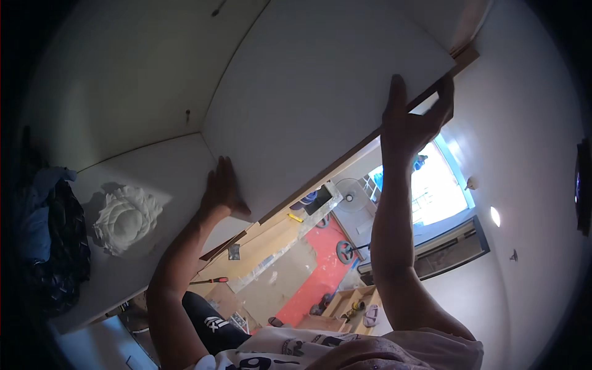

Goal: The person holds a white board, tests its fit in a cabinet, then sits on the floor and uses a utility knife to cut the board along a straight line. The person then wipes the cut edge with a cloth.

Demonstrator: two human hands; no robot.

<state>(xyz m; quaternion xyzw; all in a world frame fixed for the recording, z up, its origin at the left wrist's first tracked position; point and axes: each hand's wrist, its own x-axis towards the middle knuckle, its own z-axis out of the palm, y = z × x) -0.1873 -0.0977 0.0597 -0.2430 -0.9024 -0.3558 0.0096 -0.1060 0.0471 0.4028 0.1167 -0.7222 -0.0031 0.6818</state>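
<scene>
A large white board (pixel 308 92) with a brown edge spans the top of the view, in a white cabinet-like space. My left hand (pixel 225 194) lies against its lower left part, fingers extended and thumb apart. My right hand (pixel 410 123) grips the board's right edge, thumb on the white face and fingers at the brown edge. Left of my left hand, a white rose-shaped object (pixel 127 219) rests on a white panel (pixel 154 166), beside dark and light-blue cloth (pixel 58 246).
Below are a red floor area (pixel 302 308), a fan (pixel 349 196), weight plates (pixel 345 251), a wooden drawer (pixel 339 305), a red-handled screwdriver (pixel 217 280) and a yellow tool (pixel 295 217). A bright window (pixel 431 185) and white wall (pixel 530 185) are at right.
</scene>
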